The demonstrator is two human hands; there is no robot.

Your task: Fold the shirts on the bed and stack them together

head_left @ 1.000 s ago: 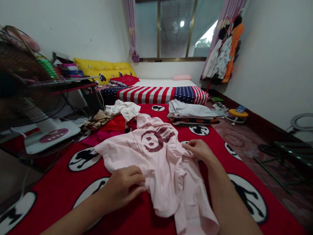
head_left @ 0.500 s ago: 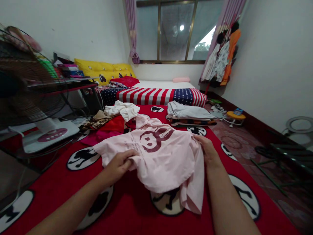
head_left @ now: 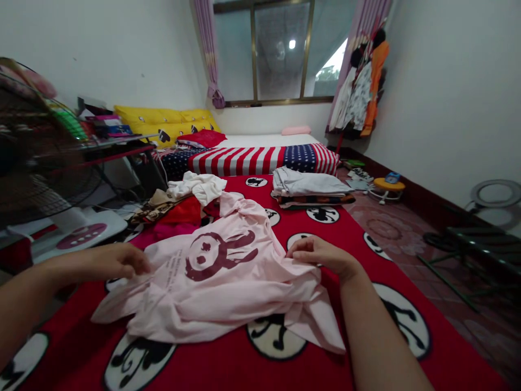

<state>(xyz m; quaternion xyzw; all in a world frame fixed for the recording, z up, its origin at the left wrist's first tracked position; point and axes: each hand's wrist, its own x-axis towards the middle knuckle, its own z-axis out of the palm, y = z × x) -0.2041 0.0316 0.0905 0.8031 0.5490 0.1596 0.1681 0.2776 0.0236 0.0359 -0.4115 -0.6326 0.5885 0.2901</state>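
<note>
A pale pink shirt point(head_left: 232, 293) with a dark red rabbit print lies spread and wrinkled on a red blanket point(head_left: 220, 369) with round black-and-white figures. My left hand point(head_left: 118, 262) is at the shirt's left edge, its fingers curled against the cloth and slightly blurred. On the other side, my right hand point(head_left: 323, 255) pinches the fabric near the shirt's right edge. One sleeve trails toward the lower right. Beyond the shirt, at the left, is a loose heap with a white garment point(head_left: 197, 186) and a red one point(head_left: 183, 212).
A folded stack of clothes point(head_left: 309, 184) sits at the far right of the blanket. A fan point(head_left: 77, 225) stands close on the left. Behind are a bed with a striped cover point(head_left: 240, 161) and a yellow pillow point(head_left: 163, 122). An orange stool point(head_left: 386, 185) is on the tiled floor.
The shirt has been lowered and spread wider on the blanket, its print shifting left. My left hand has moved left; my right hand has moved slightly left along the shirt.
</note>
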